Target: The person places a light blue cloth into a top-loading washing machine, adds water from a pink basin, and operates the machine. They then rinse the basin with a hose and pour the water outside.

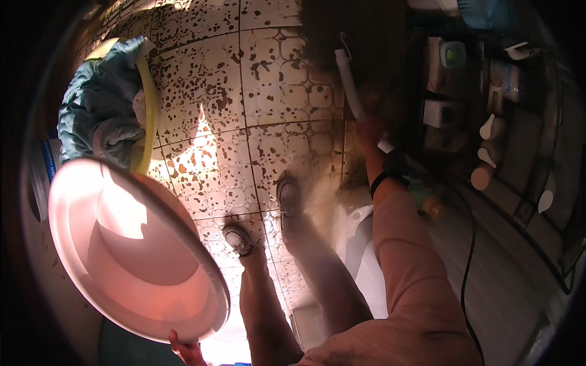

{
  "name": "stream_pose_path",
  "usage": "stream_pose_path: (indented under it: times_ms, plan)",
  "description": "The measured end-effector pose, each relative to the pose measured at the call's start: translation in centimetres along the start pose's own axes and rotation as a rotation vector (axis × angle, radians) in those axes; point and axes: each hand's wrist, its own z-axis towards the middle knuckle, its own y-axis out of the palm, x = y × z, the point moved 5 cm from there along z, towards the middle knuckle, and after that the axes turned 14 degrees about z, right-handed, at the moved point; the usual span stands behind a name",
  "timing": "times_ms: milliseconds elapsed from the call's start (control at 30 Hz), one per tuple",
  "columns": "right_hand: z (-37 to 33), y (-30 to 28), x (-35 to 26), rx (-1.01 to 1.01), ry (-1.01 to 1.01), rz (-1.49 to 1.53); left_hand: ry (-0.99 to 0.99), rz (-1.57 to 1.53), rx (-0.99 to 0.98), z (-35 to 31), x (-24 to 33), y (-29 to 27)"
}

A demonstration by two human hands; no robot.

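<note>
My left hand point(186, 352) grips the lower rim of a large pale pink basin point(149, 293), tilted on its side with its hollow facing me. No contents show inside the basin. My right hand point(370, 131) reaches forward into shadow, closed around a white stick-like handle point(349, 82) with a thin loop at its far end. The dimness hides the kind of tool this is. Beyond the basin, at the left, a yellow-rimmed tub point(149, 104) holds a heap of blue-green cloth point(101, 100).
Shelves on the right carry several bottles point(491, 128) and a white box point(442, 114). A black cord point(469, 274) hangs down beside my right arm. A green bottle with an orange cap point(433, 206) stands near my wrist. Sunlight falls across the speckled tile floor point(213, 79).
</note>
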Motion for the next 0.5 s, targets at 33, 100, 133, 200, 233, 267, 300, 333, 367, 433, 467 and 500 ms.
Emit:
stream_pose_path:
  times_ms: [33, 100, 133, 200, 233, 267, 300, 333, 367, 433, 467, 500]
  plan:
    - [-0.9, -0.4, 0.2, 0.036, -0.035, 0.021, -0.003, -0.064, -0.007, 0.8, 1.5, 0.9]
    - [-3.0, -1.8, 0.6, 0.165, -0.199, 0.116, -0.063, -0.118, -0.033, 3.4, 3.9, 3.3]
    - [-4.1, -2.9, 1.3, 0.249, -0.282, 0.196, 0.035, -0.092, -0.172, 3.9, 4.9, 5.0]
    - [-5.8, -5.8, 3.1, 0.407, -0.411, 0.349, 0.122, -0.084, -0.291, 6.4, 5.8, 8.6]
    - [-6.1, -7.1, 3.7, 0.418, -0.456, 0.231, 0.194, -0.12, -0.385, 6.8, 5.9, 10.3]
    - [-6.2, -8.5, 4.2, 0.403, -0.466, 0.125, 0.267, 0.042, -0.371, 8.0, 5.7, 12.4]
    - [-6.3, -9.4, 4.7, 0.335, -0.416, -0.001, 0.325, 0.206, -0.363, 9.3, 5.9, 14.5]
    - [-6.5, -11.4, 5.2, 0.367, -0.456, 0.152, 0.498, 0.27, -0.484, 9.0, 5.9, 17.3]
    - [-6.5, -13.0, 5.8, 0.332, -0.441, 0.304, 0.711, 0.354, -0.566, 8.3, 6.1, 19.9]
    - [-6.7, -16.0, 6.9, 0.259, -0.415, 0.605, 1.203, 0.632, -0.484, 6.6, 6.4, 25.3]
    - [-7.3, -17.3, 7.0, 0.253, -0.484, 0.78, 0.991, 0.429, -0.673, 6.9, 5.7, 28.4]
    - [-7.9, -18.0, 7.0, 0.232, -0.492, 0.773, 0.867, 0.286, -0.746, 6.7, 5.1, 31.2]
